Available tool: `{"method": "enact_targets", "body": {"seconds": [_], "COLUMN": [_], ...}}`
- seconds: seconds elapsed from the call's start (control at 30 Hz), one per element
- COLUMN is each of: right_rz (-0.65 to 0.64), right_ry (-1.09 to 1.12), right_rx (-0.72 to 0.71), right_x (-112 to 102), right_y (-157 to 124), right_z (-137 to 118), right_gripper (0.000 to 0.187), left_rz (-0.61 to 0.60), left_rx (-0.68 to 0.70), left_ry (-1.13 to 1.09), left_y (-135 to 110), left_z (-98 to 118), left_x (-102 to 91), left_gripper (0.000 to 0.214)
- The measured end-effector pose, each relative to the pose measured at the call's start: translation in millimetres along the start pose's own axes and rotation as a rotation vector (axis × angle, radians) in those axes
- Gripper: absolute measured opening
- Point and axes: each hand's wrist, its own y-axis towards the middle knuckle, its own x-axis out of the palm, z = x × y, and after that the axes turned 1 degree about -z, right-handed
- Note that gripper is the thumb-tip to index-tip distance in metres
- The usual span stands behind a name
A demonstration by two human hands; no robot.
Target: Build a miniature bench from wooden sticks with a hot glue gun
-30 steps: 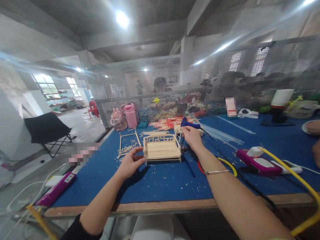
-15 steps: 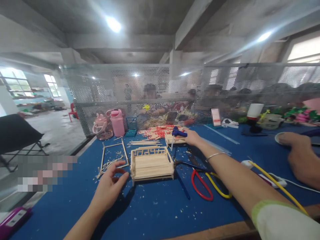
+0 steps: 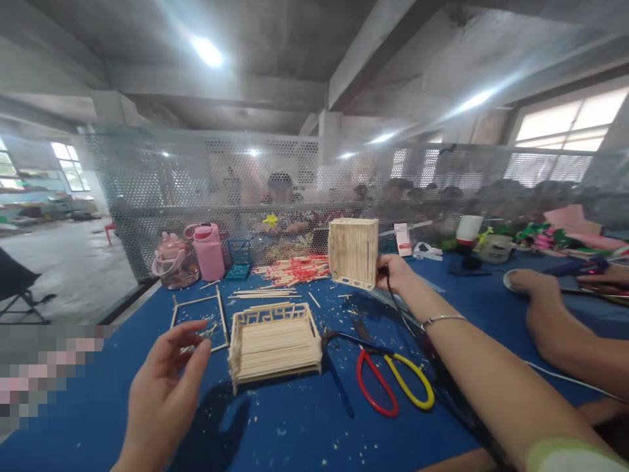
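Note:
My right hand (image 3: 396, 273) grips the edge of a square wooden stick tray (image 3: 352, 252) and holds it upright above the blue table (image 3: 295, 432). My left hand (image 3: 167, 380) hovers open, fingers apart, left of a wooden stick bench model (image 3: 272, 341) that rests on the table. It touches nothing.
Red and yellow scissors (image 3: 390, 383) lie right of the bench. A stick frame (image 3: 199, 318), loose sticks (image 3: 295, 269) and two pink bottles (image 3: 189, 255) sit further back. Another person's arm (image 3: 555, 328) rests at the right. A perforated mesh screen (image 3: 196, 177) closes the far side.
My right hand has lifted the square stick tray off the table and turned it upright. My left hand has drawn back from the bench. The view has shifted right.

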Motion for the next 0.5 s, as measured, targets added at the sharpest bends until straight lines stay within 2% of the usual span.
{"method": "enact_targets", "body": {"seconds": [0.07,0.13,0.27,0.33,0.4,0.5], "right_rz": [-0.006,-0.007,-0.016,-0.026,-0.036,-0.021], "right_ry": [0.051,0.099,0.206,0.252,0.288,0.314], "right_rx": [0.066,0.125,0.202,0.226,0.244,0.268], "right_x": [3,9,31,46,59,70], "right_y": [-9,-20,-46,-62,-78,-94], "right_z": [-6,-9,-9,-7,-2,7], "right_gripper": [0.016,0.003,0.013,0.015,0.017,0.02], "left_rz": [-0.015,-0.128,-0.371,-0.49,-0.577,-0.647], "left_rx": [0.074,0.166,0.251,0.212,0.195,0.202], "left_ry": [-0.036,-0.055,0.013,0.118,0.162,0.217], "left_y": [6,19,58,77,91,106], "left_z": [25,53,95,102,103,99], "left_x": [12.2,34.9,100.6,130.6,151.0,162.1], "left_gripper": [0.036,0.034,0.041,0.035,0.023,0.018]}}
